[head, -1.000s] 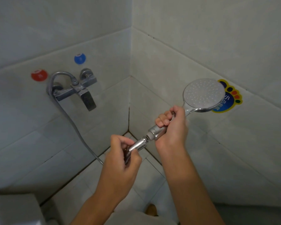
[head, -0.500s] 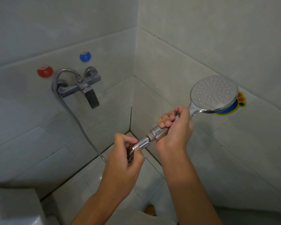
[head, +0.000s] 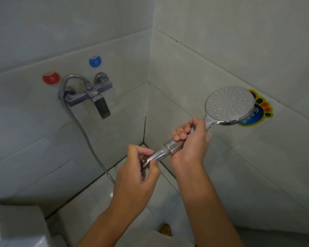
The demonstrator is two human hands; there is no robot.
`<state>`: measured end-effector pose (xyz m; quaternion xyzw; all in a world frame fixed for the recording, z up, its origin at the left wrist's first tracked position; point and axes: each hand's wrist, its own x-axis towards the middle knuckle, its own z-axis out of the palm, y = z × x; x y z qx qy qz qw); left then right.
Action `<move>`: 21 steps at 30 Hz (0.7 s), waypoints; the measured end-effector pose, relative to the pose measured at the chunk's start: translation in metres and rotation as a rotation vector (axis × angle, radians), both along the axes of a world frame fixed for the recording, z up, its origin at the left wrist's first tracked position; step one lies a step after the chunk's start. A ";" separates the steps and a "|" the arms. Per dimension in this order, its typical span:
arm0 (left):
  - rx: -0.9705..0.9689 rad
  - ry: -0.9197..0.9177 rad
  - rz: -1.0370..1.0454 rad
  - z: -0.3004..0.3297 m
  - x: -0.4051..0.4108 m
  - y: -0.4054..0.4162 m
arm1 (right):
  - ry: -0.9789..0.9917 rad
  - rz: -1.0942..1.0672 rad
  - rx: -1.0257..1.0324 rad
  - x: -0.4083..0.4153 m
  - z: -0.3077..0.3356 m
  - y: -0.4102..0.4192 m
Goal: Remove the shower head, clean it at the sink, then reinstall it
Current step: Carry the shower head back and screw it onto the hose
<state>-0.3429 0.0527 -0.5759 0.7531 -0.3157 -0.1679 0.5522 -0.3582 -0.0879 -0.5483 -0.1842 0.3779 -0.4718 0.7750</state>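
The shower head [head: 229,104] is sitting at centre right of the frame, its round nozzle face turned toward the camera and its chrome handle running down-left to the hose nut [head: 159,154]. The right hand [head: 190,141] is wrapping the handle with all fingers closed around it; the left hand [head: 140,168] is pinching the nut end between thumb and fingertips, where the ribbed hose [head: 89,139] is joining. A band of exposed thread is showing between nut and handle, so the joint is judged to be partly unscrewed, or partly screwed on; which of the two cannot be told. The head is likely rigid and light, with a smooth plated surface that is probably slippery, more so if wet; the handle is the correct place to hold, not the disc face. The nut is small and smooth, so a firm pinch is advisable. The hose is flexible and is hanging in a loop from the mixer tap [head: 89,95] at centre left, so it will likely drop and swing once released. Red [head: 51,78] and blue [head: 95,61] markers are sitting on the wall above the tap. A foot-shaped sticker [head: 259,111] is lying on the wall behind the head. A white fixture [head: 16,227] is occupying the lower left corner. Nothing is blocking the joint; the tiled corner walls are standing close behind.
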 end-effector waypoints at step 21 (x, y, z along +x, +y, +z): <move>0.090 -0.130 -0.012 -0.005 0.000 -0.005 | -0.012 -0.019 0.041 -0.002 -0.005 -0.001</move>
